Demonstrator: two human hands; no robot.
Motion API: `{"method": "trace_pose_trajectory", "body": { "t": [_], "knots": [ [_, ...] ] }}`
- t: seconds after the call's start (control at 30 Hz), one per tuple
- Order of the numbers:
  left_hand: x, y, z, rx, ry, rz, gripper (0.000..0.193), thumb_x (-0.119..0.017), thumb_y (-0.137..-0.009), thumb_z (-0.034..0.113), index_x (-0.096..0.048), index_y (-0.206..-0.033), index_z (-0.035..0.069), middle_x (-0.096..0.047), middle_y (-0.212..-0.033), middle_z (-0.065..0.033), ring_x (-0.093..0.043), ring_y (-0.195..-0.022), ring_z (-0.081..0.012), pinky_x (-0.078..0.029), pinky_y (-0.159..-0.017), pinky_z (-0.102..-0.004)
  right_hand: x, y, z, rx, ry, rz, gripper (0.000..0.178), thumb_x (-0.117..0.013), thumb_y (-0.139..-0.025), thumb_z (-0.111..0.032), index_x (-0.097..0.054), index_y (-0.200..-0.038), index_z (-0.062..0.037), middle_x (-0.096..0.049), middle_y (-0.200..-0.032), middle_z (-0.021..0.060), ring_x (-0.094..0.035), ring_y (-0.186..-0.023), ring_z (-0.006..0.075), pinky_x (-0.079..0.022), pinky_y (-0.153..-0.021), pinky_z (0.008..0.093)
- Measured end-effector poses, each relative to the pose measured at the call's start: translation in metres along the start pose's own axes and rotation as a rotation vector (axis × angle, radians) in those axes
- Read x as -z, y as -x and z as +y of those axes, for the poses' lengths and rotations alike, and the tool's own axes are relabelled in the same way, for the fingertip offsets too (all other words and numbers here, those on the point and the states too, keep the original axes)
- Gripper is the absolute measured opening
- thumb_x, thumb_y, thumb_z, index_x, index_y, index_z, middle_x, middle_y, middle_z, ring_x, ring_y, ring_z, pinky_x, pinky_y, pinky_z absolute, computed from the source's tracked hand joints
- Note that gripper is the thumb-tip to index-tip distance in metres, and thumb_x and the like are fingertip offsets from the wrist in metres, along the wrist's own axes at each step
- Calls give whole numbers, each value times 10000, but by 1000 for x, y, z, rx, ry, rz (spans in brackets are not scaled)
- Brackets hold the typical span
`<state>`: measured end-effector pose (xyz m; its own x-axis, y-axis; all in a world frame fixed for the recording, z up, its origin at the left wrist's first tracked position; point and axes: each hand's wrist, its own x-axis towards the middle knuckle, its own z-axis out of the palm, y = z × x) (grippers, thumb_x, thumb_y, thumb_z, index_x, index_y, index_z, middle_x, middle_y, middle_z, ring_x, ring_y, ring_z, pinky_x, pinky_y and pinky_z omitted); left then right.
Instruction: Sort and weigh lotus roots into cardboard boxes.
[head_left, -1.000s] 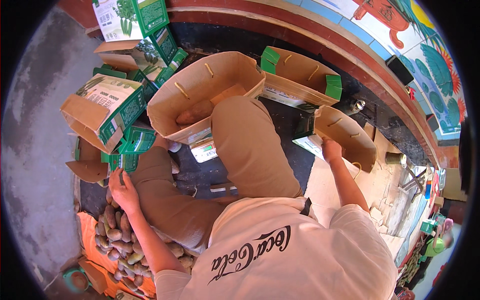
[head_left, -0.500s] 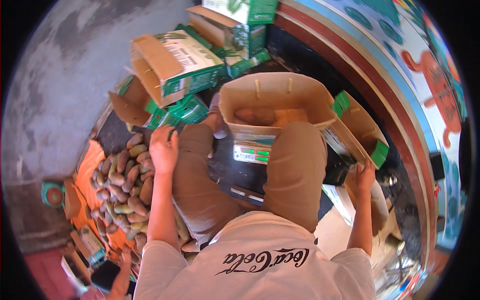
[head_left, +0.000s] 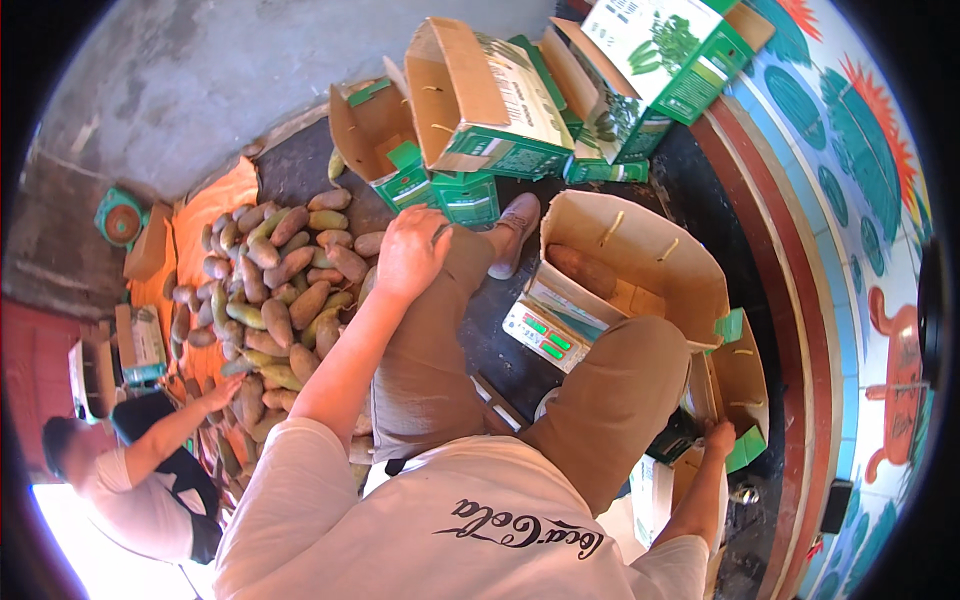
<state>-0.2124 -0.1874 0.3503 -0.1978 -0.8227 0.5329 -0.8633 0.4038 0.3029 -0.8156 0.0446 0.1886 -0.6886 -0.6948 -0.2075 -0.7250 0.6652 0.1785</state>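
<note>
My left hand lies over my left knee with its fingers loosely extended and nothing in them. Low at the right, my right hand has its fingers curled at the edge of an open cardboard box beside my right leg; part of the grip is hidden. Between my knees and beyond stands another open carton, on a scale with lit green displays. One long brown tuber lies inside it. To my left is a heap of brown and greenish tubers.
An orange sheet runs under the heap. Green and white cartons lie and stack at the far side. At the lower left another person reaches a hand to the tubers. A round green-rimmed device stands by the wall.
My view has swung left, so the cartons and scale sit further right in the picture. More of the other person shows. Both my hands stay at about the same places.
</note>
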Motion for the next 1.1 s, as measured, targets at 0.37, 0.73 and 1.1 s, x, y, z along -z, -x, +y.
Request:
{"method": "trace_pose_trajectory", "body": {
  "t": [0.37, 0.73, 1.1],
  "knots": [
    [1, 5, -4, 10, 30, 48, 140, -644, -717, 132, -611, -805, 29, -619, -890, -120, -551, -960, -309, -428, -848, -412, 25, 35, 3, 107, -233, 275, 231, -584, -815, -223, -581, -925, -20, -611, -934, 175, -569, -872, 380, -450, -723, 451],
    [2, 3, -5, 8, 63, 60, 140, -635, -722, 131, -609, -802, 18, -612, -887, -132, -543, -962, -307, -426, -855, -404, 56, 75, 47, 136, -239, 534, 208, -545, -851, -177, -558, -969, -7, -596, -930, 180, -562, -848, 375, -447, -723, 425],
    [7, 7, -6, 69, 77, 29, 154, -626, -754, 117, -616, -869, 15, -619, -966, -131, -534, -1030, -312, -410, -909, -405, 153, 129, -7, 261, -333, 753, 151, -532, -877, -120, -527, -916, 25, -548, -833, 188, -530, -757, 366, -426, -676, 402]
  ]
}}
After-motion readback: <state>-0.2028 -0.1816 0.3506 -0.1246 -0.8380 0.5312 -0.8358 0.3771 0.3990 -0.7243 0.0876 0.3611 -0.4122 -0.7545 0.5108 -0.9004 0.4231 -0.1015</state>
